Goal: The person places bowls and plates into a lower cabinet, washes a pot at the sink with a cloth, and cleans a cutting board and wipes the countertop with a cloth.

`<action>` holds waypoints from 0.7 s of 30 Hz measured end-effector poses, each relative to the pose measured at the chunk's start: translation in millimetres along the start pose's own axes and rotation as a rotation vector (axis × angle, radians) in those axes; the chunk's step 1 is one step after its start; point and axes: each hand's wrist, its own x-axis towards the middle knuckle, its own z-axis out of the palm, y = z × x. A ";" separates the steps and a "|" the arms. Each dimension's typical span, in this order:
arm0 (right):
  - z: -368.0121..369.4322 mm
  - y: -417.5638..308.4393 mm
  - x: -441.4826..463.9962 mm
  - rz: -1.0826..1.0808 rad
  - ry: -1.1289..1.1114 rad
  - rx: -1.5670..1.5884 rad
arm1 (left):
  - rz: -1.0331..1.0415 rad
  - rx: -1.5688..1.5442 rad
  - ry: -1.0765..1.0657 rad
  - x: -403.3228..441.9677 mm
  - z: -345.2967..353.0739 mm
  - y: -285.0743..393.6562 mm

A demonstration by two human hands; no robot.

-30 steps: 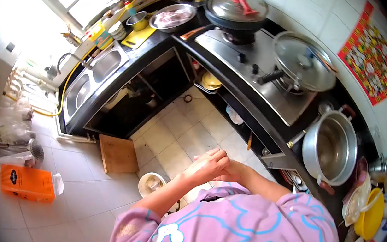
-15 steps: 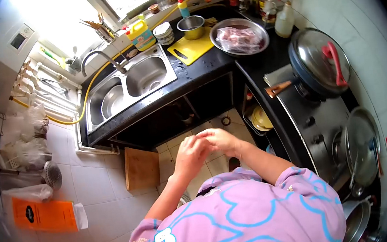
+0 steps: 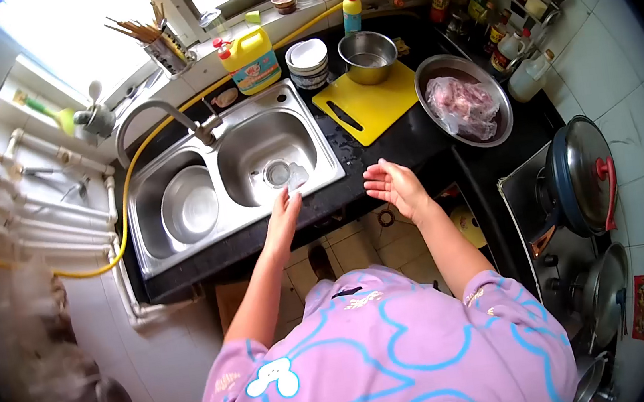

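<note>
My left hand (image 3: 284, 220) is held up by the front rim of the double sink (image 3: 323, 161), fingers stretched out and nothing in it. Over the counter's front edge, my right hand (image 3: 397, 187) is open too, its fingers apart and palm turned inward. A gap separates the two hands. Beyond the right hand lies a yellow cutting board (image 3: 361, 128) with a metal pot (image 3: 368, 52) on its back part. Right of the board, a wide metal basin (image 3: 498, 125) holds pinkish meat in a clear plastic bag (image 3: 465, 105).
A curved faucet (image 3: 158, 106) rises behind the sink, and a metal bowl (image 3: 190, 205) sits in its left side. Behind stand a yellow jug (image 3: 251, 63) and stacked white bowls (image 3: 307, 62). At right, a lidded pan (image 3: 588, 176) is on the stove. A yellow hose (image 3: 128, 194) runs along the wall.
My hands, together half a second ago, have come apart and moved forward to the counter. The view has moved closer to the sink.
</note>
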 end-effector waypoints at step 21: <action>83.7 -108.7 292.1 -0.192 0.003 -0.196 | -0.228 -0.248 -0.147 349.2 54.8 140.7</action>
